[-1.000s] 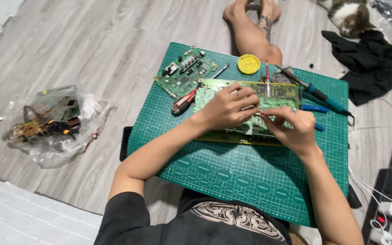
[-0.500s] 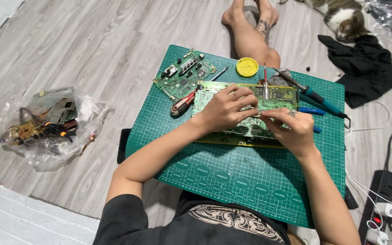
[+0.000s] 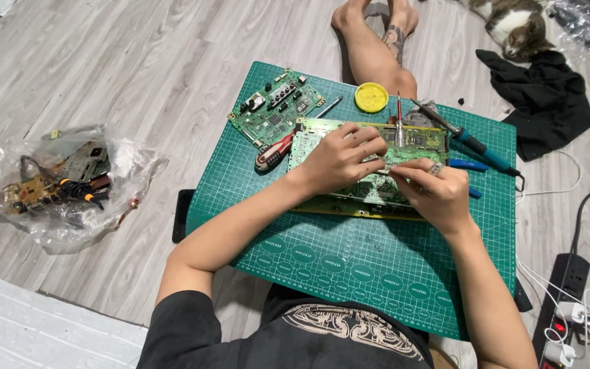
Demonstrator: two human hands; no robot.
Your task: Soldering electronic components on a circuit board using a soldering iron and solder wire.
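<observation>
Grey plank floor, green cutting mat (image 3: 349, 273) | large circuit board (image 3: 349, 160) lay mid-mat, long axis running 9 to 3 o'clock | left hand (image 3: 339, 158) pressed fingers down on it | right hand (image 3: 431, 191), at 3 o'clock, pinched something too small to tell | soldering iron (image 3: 469, 140) at 2 o'clock.

Seated person, viewed from above. Left hand (image 3: 339, 157) — knuckles up, fingers curled, its fingertips pressed down on the circuit board (image 3: 418, 140), forearm running in bare from the lower left at a slant. Right hand (image 3: 431, 188) — lying over the board's near edge, fingers bent inward toward the left hand, a ring on one finger; whether it pinches anything cannot be told. Right forearm comes up from the lower right. Both wrists are nearly straight, the fingertips almost meeting above the board.
</observation>
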